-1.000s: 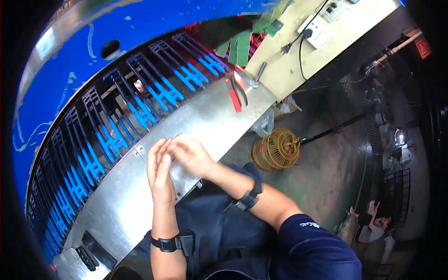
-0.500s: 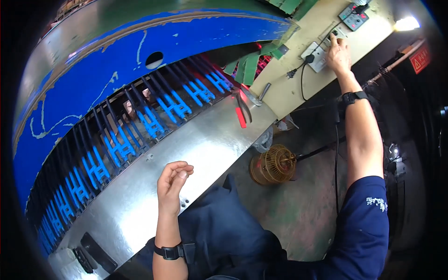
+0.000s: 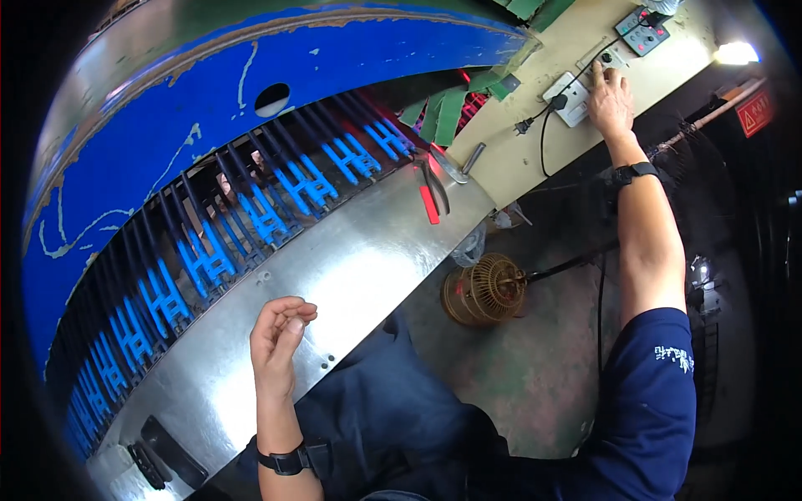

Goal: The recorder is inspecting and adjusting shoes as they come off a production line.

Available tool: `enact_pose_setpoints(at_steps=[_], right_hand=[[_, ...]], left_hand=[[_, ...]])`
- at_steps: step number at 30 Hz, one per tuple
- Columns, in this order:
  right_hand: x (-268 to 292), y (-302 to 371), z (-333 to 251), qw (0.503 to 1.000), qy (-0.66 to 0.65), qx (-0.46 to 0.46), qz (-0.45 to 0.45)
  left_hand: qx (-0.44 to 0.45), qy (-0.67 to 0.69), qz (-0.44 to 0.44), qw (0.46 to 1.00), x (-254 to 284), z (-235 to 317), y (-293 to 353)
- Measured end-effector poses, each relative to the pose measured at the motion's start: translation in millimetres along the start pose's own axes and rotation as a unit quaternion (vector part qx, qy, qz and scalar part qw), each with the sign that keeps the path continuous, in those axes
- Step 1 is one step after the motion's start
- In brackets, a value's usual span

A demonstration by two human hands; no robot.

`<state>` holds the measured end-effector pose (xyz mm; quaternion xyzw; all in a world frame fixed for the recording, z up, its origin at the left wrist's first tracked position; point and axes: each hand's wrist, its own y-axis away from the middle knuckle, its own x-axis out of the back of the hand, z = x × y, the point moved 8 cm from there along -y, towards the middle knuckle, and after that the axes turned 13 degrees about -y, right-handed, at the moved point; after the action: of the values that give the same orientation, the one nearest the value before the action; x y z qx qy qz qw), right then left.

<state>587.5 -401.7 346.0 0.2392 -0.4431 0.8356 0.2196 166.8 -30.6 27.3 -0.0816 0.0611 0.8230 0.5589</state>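
My right hand (image 3: 611, 104) reaches to the cream panel at the upper right. Its fingers are apart, with the index fingertip at a small black knob (image 3: 607, 58) on a plate. Beside that hand, a white socket plate (image 3: 575, 107) carries a black plug (image 3: 559, 102) with a cord. Over the shiny metal table (image 3: 351, 259), my left hand (image 3: 280, 338) hovers with fingers loosely curled and thumb a little apart; nothing shows in it. Pliers (image 3: 431, 196) with a red handle lie on the table's far right part, by a metal tool (image 3: 466, 163) with a round handle.
A row of blue-tipped dark bars (image 3: 267, 217) runs along the table under a blue machine cover (image 3: 167, 117). A control box (image 3: 642, 32) with small lights sits on the panel. A loose plug (image 3: 524, 126) lies there too. A round caged fan (image 3: 484, 290) stands below.
My left hand has shifted left over the table. My right hand stays at the panel, with slightly more of the black knob showing beyond its fingertips. The whole view has shifted slightly.
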Motion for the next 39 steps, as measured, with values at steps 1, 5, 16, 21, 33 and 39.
enact_pose_setpoints(at_steps=[1, 5, 16, 21, 33, 39], right_hand=[[1, 1, 2, 1.0, 0.009, 0.001, -0.003], [8, -5, 0, 1.0, 0.011, -0.009, -0.024], [90, 100, -183, 0.893, -0.421, 0.148, 0.06], [164, 154, -365, 0.677, -0.726, 0.112, 0.055], [147, 230, -599, 0.546, -0.806, 0.071, -0.218], [157, 231, -548, 0.506, -0.855, 0.007, -0.11]], left_hand=[[-0.002, -0.003, -0.003, 1.0, 0, 0, -1], [-0.012, -0.034, 0.008, 0.999, 3, 4, 0], [-0.037, -0.023, -0.025, 0.999, -8, 4, -3], [-0.035, -0.007, 0.021, 0.999, -3, -2, -7], [0.068, 0.205, 0.248, 0.944, 75, -43, -2], [0.103, 0.174, 0.226, 0.953, 56, -59, -3]])
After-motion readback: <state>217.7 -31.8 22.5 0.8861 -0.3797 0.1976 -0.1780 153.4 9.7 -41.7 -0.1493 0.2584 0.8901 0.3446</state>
